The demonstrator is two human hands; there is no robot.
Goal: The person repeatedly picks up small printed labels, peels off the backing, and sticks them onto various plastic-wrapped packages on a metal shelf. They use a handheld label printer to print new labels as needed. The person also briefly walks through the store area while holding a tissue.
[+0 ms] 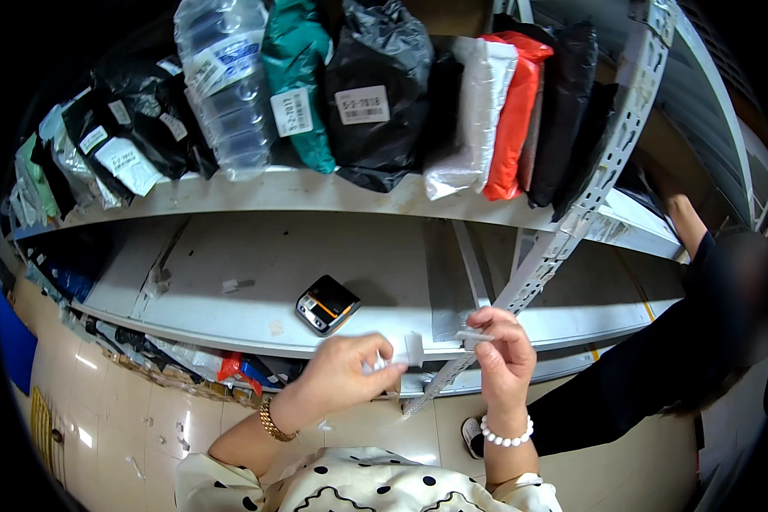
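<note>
In front of the middle shelf, my left hand (350, 374) is closed on a small whitish label (413, 348), which sticks out past the fingertips. Apart from it on the right, my right hand (505, 354) pinches a small white slip (474, 335) between thumb and fingers, close to the shelf's upright post. Just beyond my left hand, a compact black and orange label printer (328, 305) rests on the middle shelf; neither hand touches it. Any print on the slips is too small to make out.
Bagged parcels fill the upper shelf (273, 192): a black bag (380, 94), a green one (299, 77), a red one (516, 111) and clear bottles (230, 85). A perforated metal post (563, 230) rises at right. Beside it a person in dark clothes (657, 350) reaches into the neighbouring shelf.
</note>
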